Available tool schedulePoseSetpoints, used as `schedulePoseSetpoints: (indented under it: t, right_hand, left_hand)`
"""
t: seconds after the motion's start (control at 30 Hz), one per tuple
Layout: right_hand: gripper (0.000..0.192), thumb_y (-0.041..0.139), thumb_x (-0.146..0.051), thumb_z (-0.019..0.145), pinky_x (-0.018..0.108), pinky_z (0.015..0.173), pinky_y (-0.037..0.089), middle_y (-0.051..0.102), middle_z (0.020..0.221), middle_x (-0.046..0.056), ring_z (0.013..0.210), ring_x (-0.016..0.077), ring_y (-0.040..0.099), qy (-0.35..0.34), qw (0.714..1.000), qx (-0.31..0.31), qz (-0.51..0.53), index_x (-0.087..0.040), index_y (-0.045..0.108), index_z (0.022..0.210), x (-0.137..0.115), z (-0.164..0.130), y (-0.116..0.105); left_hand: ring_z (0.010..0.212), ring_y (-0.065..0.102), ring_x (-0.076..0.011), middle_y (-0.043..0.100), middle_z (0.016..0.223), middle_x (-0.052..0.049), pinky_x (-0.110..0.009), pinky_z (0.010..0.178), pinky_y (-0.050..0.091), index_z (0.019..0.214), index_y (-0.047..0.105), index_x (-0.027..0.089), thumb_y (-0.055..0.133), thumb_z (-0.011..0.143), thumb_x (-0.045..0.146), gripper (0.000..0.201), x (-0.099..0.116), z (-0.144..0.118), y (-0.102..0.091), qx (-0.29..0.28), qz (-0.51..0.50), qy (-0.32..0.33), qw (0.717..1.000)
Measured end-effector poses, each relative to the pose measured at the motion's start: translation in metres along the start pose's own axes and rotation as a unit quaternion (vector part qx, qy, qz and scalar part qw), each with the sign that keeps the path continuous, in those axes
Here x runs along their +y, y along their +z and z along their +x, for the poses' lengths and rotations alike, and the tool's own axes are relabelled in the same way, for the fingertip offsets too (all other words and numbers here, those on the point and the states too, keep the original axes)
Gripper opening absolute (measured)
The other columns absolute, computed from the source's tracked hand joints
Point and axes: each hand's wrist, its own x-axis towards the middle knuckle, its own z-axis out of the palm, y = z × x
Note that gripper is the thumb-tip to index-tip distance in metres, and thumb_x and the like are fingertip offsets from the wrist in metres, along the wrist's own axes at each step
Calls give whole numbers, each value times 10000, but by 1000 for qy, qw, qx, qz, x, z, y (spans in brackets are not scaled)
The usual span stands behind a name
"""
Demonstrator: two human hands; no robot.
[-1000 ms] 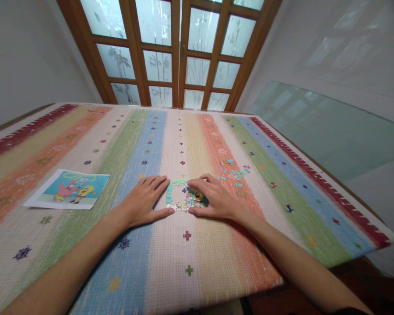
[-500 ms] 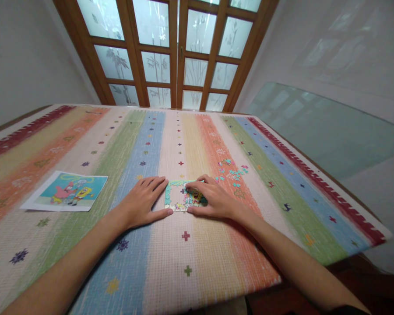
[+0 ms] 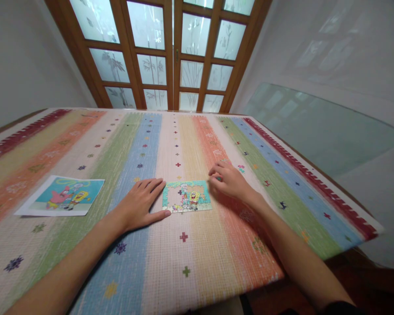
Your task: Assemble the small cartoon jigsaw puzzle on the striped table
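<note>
Striped, coarse-woven cloth [image 3: 164, 262] was spread before wood-framed frosted-glass doors [image 3: 169, 57]. At far left, a flat printed paper sheet [image 3: 67, 197] was laid. Left hand [image 3: 141, 201] was loosely splayed, fingertips and thumb rested at the left edge of a thin rectangular jigsaw [image 3: 194, 199], laid flat mid-cloth, gaps seen inside. Right hand [image 3: 231, 181] was curled just beside its right edge; whether anything was pinched could not be told.
</note>
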Motion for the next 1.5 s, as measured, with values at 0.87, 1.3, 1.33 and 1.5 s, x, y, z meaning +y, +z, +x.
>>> schedulePoseSetpoints:
  t: [0.87, 1.3, 1.33, 1.5]
  right_hand:
    - [101, 714, -207, 846, 304, 768, 495, 778, 961, 98, 897, 245, 714, 163, 971, -155, -74, -196, 800, 897, 66, -10, -31]
    - [28, 670, -195, 811, 285, 728, 493, 731, 858, 59, 786, 196, 668, 172, 973, -153, -15, -197, 690, 831, 71, -11, -27]
    - [22, 668, -195, 806, 284, 723, 489, 724, 855, 57, 782, 194, 660, 167, 974, -152, -12, -198, 680, 823, 71, -11, -27]
    - [39, 680, -194, 773, 282, 723, 461, 698, 856, 44, 774, 184, 630, 149, 978, -145, -2, -206, 648, 793, 70, -12, -30]
  left_hand:
    - [1285, 543, -402, 560, 1458, -226, -587, 1087, 415, 1476, 461, 108, 387, 978, 760, 824, 0, -1, 1, -2, 20, 2, 1000]
    - [1291, 539, -400, 554, 1471, -195, -590, 1101, 406, 1483, 458, 152, 428, 969, 749, 789, 1, 0, 0, -6, 6, -7, 1000]
    - [1290, 539, -403, 554, 1470, -198, -597, 1099, 405, 1482, 459, 151, 423, 972, 749, 787, 1, 0, 0, -6, 6, -7, 1000]
    - [1286, 536, -405, 561, 1463, -200, -609, 1090, 408, 1482, 468, 158, 428, 966, 753, 789, 1, 0, 0, 1, -3, -7, 1000]
